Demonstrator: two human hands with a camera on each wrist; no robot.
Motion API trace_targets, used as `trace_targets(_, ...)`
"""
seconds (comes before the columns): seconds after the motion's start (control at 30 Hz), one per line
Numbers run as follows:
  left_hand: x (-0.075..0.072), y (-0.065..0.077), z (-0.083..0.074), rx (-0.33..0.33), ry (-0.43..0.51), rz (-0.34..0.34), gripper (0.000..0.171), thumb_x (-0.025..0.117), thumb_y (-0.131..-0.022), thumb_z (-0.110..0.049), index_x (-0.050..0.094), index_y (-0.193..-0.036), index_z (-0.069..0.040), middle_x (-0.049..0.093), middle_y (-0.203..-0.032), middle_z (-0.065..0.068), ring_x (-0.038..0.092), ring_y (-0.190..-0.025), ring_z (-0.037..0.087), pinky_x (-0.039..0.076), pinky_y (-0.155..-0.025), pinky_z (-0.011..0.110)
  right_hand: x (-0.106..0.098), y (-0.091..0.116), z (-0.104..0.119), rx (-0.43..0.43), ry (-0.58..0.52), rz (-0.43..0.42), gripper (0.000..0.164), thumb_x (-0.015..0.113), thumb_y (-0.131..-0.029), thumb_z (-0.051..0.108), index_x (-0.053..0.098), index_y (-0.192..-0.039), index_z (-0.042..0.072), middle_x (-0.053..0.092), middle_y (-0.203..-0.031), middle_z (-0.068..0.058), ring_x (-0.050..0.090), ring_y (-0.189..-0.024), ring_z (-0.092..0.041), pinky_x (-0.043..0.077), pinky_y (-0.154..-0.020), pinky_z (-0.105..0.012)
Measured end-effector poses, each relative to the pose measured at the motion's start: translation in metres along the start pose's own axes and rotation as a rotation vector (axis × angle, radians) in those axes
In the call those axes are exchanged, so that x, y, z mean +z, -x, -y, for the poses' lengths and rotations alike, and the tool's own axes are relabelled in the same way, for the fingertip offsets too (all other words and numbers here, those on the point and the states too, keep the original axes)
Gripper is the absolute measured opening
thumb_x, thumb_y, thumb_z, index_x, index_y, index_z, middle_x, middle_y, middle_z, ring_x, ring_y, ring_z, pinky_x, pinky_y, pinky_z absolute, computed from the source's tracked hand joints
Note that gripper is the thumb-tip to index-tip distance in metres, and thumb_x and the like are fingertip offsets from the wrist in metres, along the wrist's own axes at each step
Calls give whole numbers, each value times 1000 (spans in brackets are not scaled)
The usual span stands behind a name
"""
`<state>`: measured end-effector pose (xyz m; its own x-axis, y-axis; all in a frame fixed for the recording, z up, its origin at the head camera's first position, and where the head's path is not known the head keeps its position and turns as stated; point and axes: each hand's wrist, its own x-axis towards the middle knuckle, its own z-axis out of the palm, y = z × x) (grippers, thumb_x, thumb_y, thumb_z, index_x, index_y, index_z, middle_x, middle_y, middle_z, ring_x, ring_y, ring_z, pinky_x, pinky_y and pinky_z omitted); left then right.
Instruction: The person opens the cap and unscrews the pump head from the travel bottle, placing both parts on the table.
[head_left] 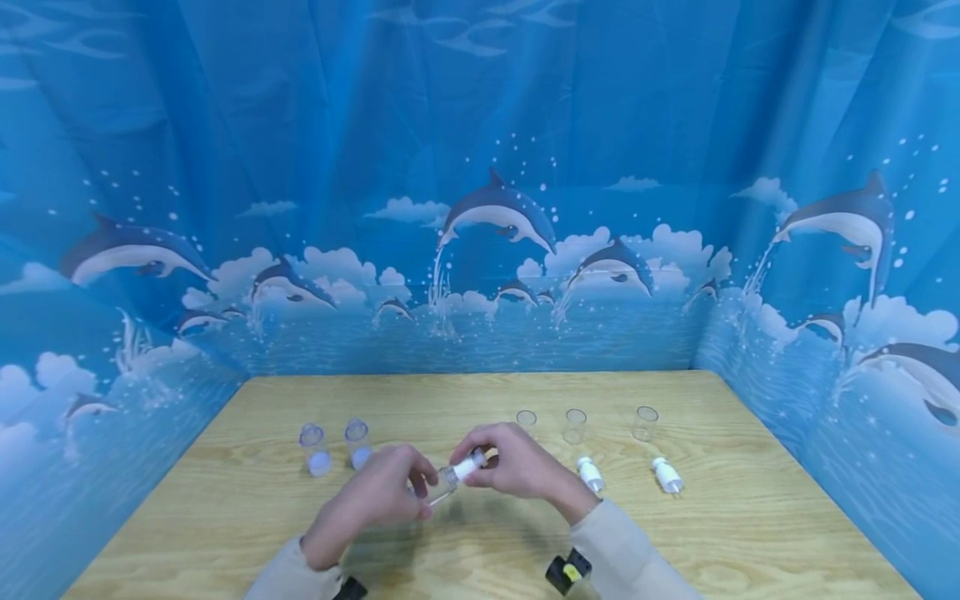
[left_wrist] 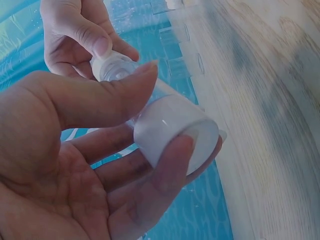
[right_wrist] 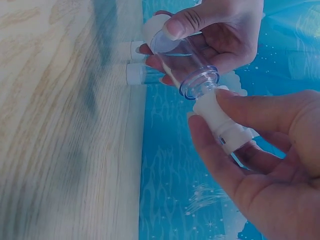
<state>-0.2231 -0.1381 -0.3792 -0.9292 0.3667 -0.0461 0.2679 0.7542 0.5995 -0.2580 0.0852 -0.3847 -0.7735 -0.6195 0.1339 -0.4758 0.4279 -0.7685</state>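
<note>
In front of me, low over the table, my left hand (head_left: 386, 485) holds a clear bottle (left_wrist: 170, 125) with a white base, its thumb on the side and fingers curled about the base. The bottle is tilted, its open-collared neck (right_wrist: 200, 82) towards the right hand. My right hand (head_left: 517, 462) pinches a white pump top (right_wrist: 215, 115) between thumb and fingers, right at the bottle's mouth. Whether its lower end is seated in the neck, I cannot tell.
Two more clear bottles with white bases, a left one (head_left: 315, 450) and a right one (head_left: 357, 442), are on the table's left. Clear cups (head_left: 574, 427) stand at the back right. Two white pump tops (head_left: 590, 473) lie before them. A blue dolphin curtain (head_left: 480, 333) borders the table (head_left: 285, 400).
</note>
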Motion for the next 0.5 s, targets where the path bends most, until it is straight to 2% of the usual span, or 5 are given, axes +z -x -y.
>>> trace_targets(0.23, -1, -2, 1, -19, -16, -8, 38, 87, -67, -2, 76, -103, -5, 75, -86, 5, 63, -76, 14, 57, -70, 33, -4, 2, 0, 14, 9, -11, 24, 76, -87, -1, 76, -109, 9, 75, -111, -6, 68, -94, -13, 60, -80, -20)
trace_targets(0.5, -1, 0, 1, -31, -11, -20, 39, 87, -67, -1, 76, -104, -5, 74, -85, 3, 64, -77, 15, 59, -73, 35, -19, 8, 4, 63, 30, -18, 22, 75, -87, 0, 76, -108, 8, 74, -115, -10, 68, -84, -13, 59, -73, -23)
